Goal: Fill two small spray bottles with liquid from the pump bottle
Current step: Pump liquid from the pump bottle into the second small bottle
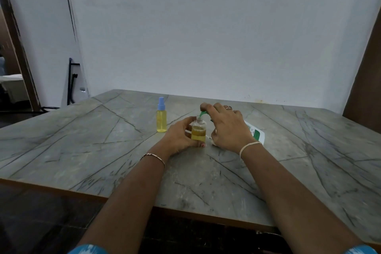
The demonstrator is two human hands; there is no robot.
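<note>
Near the middle of the surface (82, 140), in the head view, the left hand (181, 136) curls its fingers round a small open bottle (199, 131), which stands upright and about half full of yellow liquid; just beside it, the right hand (226, 128) grips the head of the pump bottle (255, 132), whose tilted white-and-green body shows behind that hand; the green nozzle (203, 114) sits at the open bottle's mouth; a blue-capped spray bottle (161, 117) holding yellow liquid stands upright nearer the far edge, apart from both hands.
</note>
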